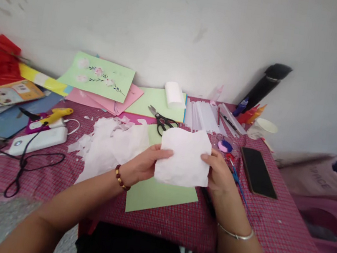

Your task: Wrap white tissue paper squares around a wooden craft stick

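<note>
A white sheet of thin paper, like tissue, is stretched between my hands above the table. My left hand pinches its left edge with the thumb on top. At the right edge my right hand grips it the same way, fingers hidden behind. Below the sheet lies a light green card, partly covered. Black-handled scissors rest just behind the held sheet. Torn white paper scraps are heaped to the left of my left hand.
A green card with pink flowers leans at the back left. A white roll sits near the wall. On the right are a phone, paintbrushes and paint bottles. A yellow glue gun and power strip lie left.
</note>
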`<state>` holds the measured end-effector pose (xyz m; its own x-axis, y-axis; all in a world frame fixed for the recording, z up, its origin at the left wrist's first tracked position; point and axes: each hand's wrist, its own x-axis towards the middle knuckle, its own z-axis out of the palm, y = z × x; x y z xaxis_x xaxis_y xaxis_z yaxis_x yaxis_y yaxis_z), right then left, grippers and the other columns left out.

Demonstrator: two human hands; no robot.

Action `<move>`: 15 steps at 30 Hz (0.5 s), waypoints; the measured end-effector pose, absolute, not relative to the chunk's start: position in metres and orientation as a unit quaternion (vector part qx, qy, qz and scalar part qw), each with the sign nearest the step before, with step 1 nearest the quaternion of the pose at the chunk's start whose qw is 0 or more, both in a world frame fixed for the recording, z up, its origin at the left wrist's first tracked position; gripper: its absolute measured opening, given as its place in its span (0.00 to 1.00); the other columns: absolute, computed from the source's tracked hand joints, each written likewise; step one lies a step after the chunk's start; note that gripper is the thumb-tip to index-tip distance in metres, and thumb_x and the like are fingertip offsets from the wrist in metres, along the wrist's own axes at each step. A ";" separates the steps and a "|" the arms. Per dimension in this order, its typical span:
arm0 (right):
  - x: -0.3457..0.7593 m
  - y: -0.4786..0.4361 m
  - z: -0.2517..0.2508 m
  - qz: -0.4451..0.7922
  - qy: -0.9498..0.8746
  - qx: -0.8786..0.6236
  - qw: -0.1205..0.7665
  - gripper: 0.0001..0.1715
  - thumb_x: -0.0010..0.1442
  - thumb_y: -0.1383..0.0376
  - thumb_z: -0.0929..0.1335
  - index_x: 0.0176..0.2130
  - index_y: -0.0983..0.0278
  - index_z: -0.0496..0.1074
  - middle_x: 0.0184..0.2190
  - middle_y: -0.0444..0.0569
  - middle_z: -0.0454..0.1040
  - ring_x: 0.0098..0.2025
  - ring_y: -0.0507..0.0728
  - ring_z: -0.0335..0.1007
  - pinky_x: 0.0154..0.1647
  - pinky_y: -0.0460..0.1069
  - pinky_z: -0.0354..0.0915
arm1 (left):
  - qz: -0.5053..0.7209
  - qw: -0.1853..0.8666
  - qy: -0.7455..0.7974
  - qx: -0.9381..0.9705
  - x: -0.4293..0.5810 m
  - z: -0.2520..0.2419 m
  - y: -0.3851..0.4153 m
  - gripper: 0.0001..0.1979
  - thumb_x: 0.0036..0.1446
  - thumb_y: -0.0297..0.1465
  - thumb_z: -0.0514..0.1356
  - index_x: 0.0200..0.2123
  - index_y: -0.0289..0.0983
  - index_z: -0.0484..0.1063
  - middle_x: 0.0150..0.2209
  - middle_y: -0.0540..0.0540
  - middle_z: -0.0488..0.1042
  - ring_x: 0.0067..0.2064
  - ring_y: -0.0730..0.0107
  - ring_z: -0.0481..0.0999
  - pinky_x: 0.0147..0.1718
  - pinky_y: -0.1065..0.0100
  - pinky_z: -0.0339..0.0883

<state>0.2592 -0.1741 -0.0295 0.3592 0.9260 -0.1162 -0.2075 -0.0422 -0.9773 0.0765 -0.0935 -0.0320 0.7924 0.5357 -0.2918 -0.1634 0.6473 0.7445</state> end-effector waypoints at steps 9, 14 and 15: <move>0.230 -0.175 -0.030 0.535 -0.386 -0.538 0.524 0.11 0.47 0.60 0.72 0.28 0.62 0.67 0.21 0.39 0.66 0.20 0.48 0.59 0.18 0.43 0.54 | 0.319 0.685 0.401 0.517 0.021 -0.045 -0.102 0.14 0.49 0.35 0.66 0.40 0.36 0.74 0.32 0.48 0.77 0.28 0.74 0.73 0.26 0.73 0.66; 0.225 -0.177 -0.028 0.487 -0.424 -0.581 0.495 0.12 0.52 0.60 0.69 0.23 0.63 0.65 0.15 0.36 0.57 0.15 0.45 0.48 0.13 0.42 0.45 | 0.314 0.637 0.407 0.575 0.018 -0.035 -0.084 0.12 0.52 0.36 0.63 0.39 0.37 0.73 0.32 0.48 0.75 0.30 0.72 0.72 0.28 0.71 0.66; 0.225 -0.177 -0.028 0.479 -0.427 -0.590 0.490 0.14 0.53 0.60 0.69 0.22 0.63 0.64 0.14 0.36 0.55 0.14 0.45 0.47 0.12 0.42 0.44 | 0.316 0.614 0.409 0.597 0.017 -0.031 -0.080 0.12 0.52 0.36 0.63 0.39 0.37 0.73 0.32 0.48 0.75 0.30 0.71 0.72 0.28 0.70 0.66</move>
<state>0.2247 -0.1773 -0.0282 0.1765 0.9735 -0.1453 0.0344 -0.1536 -0.9875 0.0174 -0.0799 -0.0308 0.4659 0.8759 -0.1252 0.1002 0.0884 0.9910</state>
